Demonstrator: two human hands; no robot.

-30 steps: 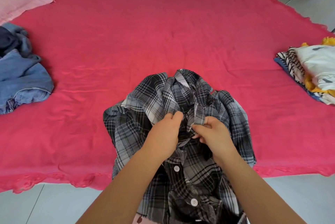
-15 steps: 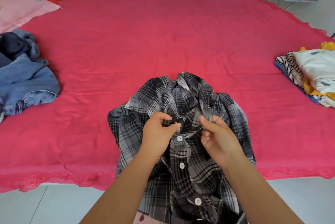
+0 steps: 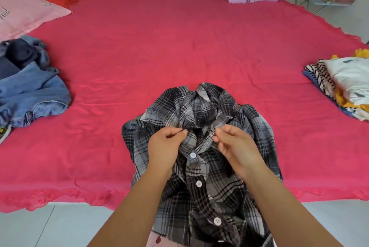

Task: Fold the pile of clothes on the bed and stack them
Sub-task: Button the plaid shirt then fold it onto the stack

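A grey-and-black plaid shirt (image 3: pixel 199 110) is being held at the near edge of the red bed (image 3: pixel 179 46), its buttoned front hanging over the edge. Fabric by the collar is being pinched between thumb and curled fingers of the left hand (image 3: pixel 165 146) and of the right hand (image 3: pixel 237 146). Cursive lettering on the pink pillow (image 3: pixel 26 16) is being cropped, unreadable.

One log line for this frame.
left hand: pinches plaid shirt | right hand: pinches it | shirt: unfolded, bed edge | folded stack: right
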